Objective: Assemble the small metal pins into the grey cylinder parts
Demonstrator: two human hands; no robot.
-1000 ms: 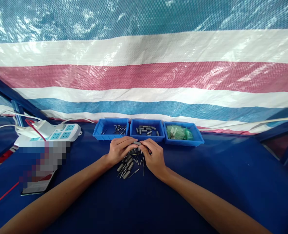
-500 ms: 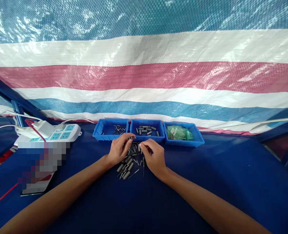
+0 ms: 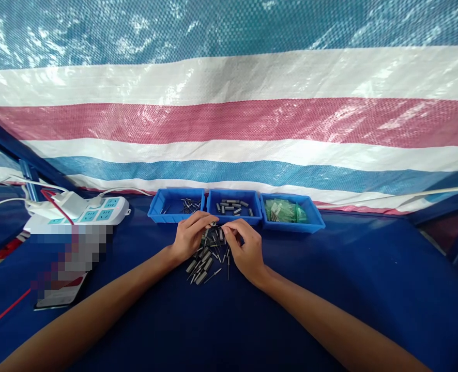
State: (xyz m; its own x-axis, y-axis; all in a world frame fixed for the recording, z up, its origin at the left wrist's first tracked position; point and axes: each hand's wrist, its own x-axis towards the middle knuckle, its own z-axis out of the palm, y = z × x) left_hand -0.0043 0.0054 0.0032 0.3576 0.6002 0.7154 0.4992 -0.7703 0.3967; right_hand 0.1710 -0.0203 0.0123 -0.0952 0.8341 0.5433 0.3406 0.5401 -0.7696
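Observation:
My left hand (image 3: 188, 237) pinches a small metal piece (image 3: 213, 223) between thumb and fingertips, above a loose pile of metal parts. Facing it, my right hand (image 3: 245, 248) has its thumb and forefinger pressed together on something thin, too small to make out clearly. Under and between both hands lies the pile of grey cylinders (image 3: 201, 277) and thin pins (image 3: 212, 275) on the blue table. Just behind the hands stand a left blue bin (image 3: 163, 218) with pins, a middle blue bin (image 3: 234, 220) with grey cylinders, and a right blue bin (image 3: 316, 223) with green bags.
On the left are a white power strip (image 3: 115, 212) with plugs and cables, and a partly blurred phone-like device (image 3: 60, 298) crossed by a red cable (image 3: 6, 311). A striped tarp (image 3: 229, 121) hangs behind the blue table (image 3: 229, 330).
The left fingertips and the metal piece have shifted slightly right, closer to the right fingertips. The right hand has barely moved.

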